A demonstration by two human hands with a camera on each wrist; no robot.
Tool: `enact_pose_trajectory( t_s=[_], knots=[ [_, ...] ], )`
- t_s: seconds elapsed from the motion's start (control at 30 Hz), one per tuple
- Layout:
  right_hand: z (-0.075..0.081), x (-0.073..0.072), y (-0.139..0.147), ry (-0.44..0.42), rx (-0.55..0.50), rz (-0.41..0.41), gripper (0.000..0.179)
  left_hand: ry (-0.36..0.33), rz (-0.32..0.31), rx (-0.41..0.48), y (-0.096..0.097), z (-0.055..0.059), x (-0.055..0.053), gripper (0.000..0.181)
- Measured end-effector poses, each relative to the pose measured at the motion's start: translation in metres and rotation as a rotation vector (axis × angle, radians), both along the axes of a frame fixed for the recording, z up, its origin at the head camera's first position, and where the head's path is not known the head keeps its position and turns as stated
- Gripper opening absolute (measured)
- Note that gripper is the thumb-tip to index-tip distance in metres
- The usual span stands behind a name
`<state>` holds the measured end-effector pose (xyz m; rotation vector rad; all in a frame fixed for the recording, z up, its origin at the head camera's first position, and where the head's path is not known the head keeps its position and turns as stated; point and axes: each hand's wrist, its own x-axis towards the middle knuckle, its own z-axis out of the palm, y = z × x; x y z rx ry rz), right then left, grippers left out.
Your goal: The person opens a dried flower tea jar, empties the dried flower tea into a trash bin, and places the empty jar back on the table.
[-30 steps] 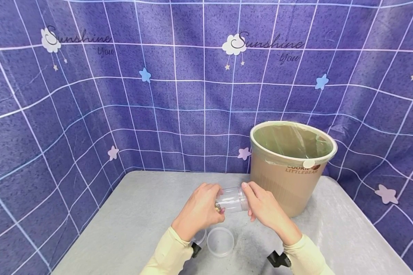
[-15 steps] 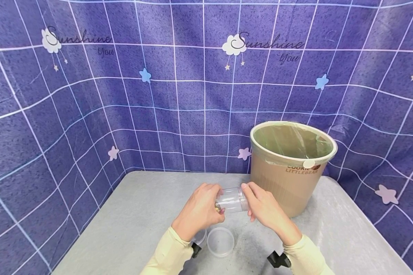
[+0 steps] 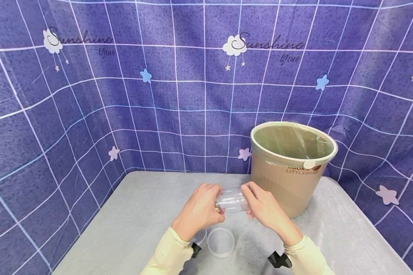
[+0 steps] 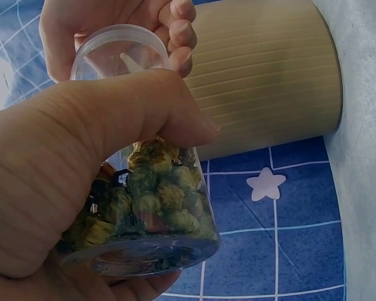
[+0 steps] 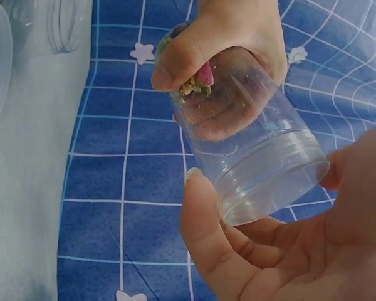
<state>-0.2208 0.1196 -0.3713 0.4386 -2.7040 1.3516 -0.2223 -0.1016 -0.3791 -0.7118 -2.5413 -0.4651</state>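
A clear plastic jar (image 3: 231,199) is held tilted on its side above the table. My left hand (image 3: 201,206) grips its base end, thumb across the wall. Dried flower buds (image 4: 166,194), mostly yellow-green, lie heaped at that end in the left wrist view. A pink dried bud (image 5: 205,75) shows through the wall in the right wrist view. My right hand (image 3: 265,204) holds the other end, thumb and fingers around the clear lid (image 5: 272,179). Part of the jar and its contents is hidden behind my left hand.
On the grey table (image 3: 141,214), a round translucent lid (image 3: 221,242) lies below the hands. Beside it, another clear jar (image 3: 200,236) is partly hidden by my left wrist. A beige bin (image 3: 285,187) with a green liner stands at the right. Patterned blue cloth (image 3: 192,95) hangs behind.
The fingers of my right hand have shifted slightly around the lid end. The jar and my left hand look the same.
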Motion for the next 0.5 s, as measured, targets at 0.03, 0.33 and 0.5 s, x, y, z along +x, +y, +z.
enact_pose_trajectory(
  t_s=[0.03,0.33,0.5],
  knots=[
    [-0.0003,-0.0001,0.0003,0.003,0.002,0.004,0.039,0.000,0.002,0.001,-0.0001,0.0001,0.0000,0.046],
    [-0.0005,-0.0005,0.0023,0.027,0.009,0.032,0.031,0.010,0.011,-0.001,-0.0006,0.0017,0.0003,0.045],
    [0.0003,-0.0005,0.0030,0.033,0.020,0.047,0.032,0.013,0.012,0.000,-0.0009,0.0019,0.0007,0.046]
  ],
)
